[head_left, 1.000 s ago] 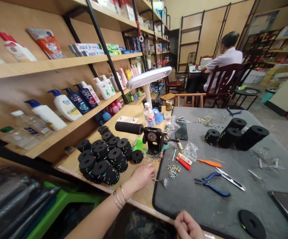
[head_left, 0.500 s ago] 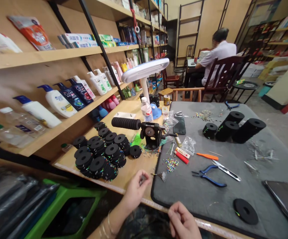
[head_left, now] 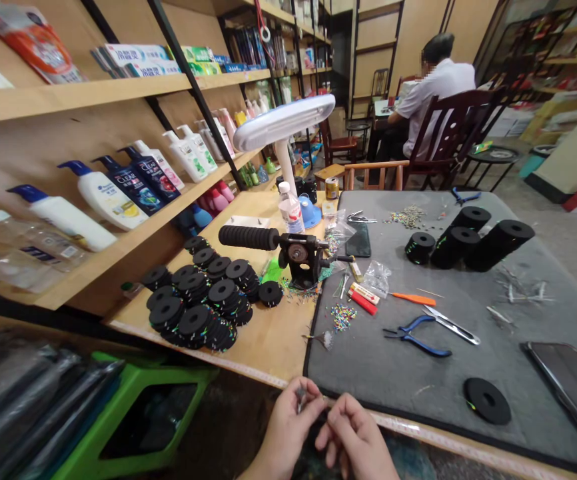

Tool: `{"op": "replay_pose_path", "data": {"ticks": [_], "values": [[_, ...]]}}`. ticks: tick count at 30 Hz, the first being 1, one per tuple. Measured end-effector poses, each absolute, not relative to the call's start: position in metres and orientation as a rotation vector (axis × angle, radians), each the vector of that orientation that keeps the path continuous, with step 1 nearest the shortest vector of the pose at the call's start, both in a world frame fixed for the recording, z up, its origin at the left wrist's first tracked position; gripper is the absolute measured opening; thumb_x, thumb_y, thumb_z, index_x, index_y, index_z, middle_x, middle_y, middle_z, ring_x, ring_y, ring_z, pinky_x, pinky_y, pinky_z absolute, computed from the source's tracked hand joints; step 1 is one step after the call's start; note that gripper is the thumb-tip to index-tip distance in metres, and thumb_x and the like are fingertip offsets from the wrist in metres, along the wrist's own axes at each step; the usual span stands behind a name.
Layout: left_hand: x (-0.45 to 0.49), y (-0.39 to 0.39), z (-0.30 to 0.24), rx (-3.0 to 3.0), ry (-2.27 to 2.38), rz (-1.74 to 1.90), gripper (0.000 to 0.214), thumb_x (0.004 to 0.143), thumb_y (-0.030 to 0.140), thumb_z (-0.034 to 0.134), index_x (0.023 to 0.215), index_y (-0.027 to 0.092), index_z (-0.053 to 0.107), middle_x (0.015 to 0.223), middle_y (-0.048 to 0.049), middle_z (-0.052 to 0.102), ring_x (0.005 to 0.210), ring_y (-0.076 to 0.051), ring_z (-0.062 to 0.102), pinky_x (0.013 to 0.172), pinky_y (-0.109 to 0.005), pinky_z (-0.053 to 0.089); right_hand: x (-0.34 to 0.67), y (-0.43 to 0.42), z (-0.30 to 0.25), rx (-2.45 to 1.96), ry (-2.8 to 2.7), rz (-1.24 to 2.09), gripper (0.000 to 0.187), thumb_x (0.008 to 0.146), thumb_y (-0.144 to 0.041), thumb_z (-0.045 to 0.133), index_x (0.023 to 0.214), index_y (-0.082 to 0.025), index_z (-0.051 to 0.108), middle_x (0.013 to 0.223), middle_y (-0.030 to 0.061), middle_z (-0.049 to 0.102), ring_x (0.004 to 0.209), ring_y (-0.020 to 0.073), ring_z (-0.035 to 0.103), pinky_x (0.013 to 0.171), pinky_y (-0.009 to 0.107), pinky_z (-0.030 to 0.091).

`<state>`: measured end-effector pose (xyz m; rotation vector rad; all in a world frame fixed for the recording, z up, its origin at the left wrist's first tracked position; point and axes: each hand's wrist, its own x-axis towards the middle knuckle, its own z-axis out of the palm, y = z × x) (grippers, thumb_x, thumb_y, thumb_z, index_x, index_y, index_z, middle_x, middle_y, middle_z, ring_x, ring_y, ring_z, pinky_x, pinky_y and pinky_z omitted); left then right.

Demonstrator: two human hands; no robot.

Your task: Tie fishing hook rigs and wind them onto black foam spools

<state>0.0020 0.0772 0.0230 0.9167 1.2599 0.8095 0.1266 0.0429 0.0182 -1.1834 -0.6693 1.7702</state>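
Note:
At the table's front edge, my left hand and my right hand are close together with fingertips nearly meeting. My left fingers are bent in a pinch, and a small greyish bit shows between them, too small to name. The right thumb and fingers are pressed together too; whatever they hold is hidden. Just beyond the hands, a small fan-shaped bundle of fine pieces lies at the mat's edge. Past it is a pile of colourful beads. A black foam disc lies on the grey mat to the right.
Blue-handled pliers, scissors, a red lighter and a phone lie on the mat. Stacked black foam spools stand left of a black crank device. A lamp rises behind. A person sits farther back.
My left hand has come down and right, from above the table edge to beside my right hand. The right hand has shifted slightly up and left toward it. The view has tilted a little.

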Motion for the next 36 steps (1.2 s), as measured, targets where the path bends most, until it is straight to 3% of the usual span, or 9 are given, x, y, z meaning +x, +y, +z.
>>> {"op": "replay_pose_path", "data": {"ticks": [4, 12, 36], "values": [[0.002, 0.076, 0.021, 0.853, 1.225, 0.792, 0.028, 0.071, 0.041, 0.070, 0.079, 0.018, 0.055, 0.072, 0.0002, 0.062, 0.068, -0.014, 0.056, 0.064, -0.023, 0.042, 0.127, 0.044, 0.018, -1.154, -0.618, 1.803, 0.054, 0.064, -0.070, 0.065, 0.069, -0.021, 0.043, 0.061, -0.0003, 0.069, 0.039, 0.0088, 0.058, 0.029, 0.012, 0.028], [0.002, 0.075, 0.022, 0.833, 1.213, 0.806, 0.030, 0.071, 0.041, 0.070, 0.080, 0.017, 0.054, 0.070, 0.0011, 0.060, 0.064, -0.012, 0.054, 0.062, -0.023, 0.042, 0.124, 0.045, 0.016, -1.116, -0.549, 1.801, 0.055, 0.061, -0.067, 0.070, 0.067, -0.019, 0.044, 0.068, 0.0015, 0.071, 0.043, 0.0096, 0.062, 0.031, 0.013, 0.036], [0.003, 0.078, 0.033, 1.197, 1.363, 0.841, 0.020, 0.077, 0.037, 0.064, 0.073, 0.018, 0.057, 0.065, 0.0009, 0.060, 0.063, -0.015, 0.056, 0.062, -0.023, 0.042, 0.122, 0.050, 0.019, -1.141, -0.533, 1.809, 0.059, 0.054, -0.070, 0.071, 0.065, -0.019, 0.043, 0.063, 0.0001, 0.070, 0.041, 0.0088, 0.061, 0.031, 0.012, 0.037]]}}
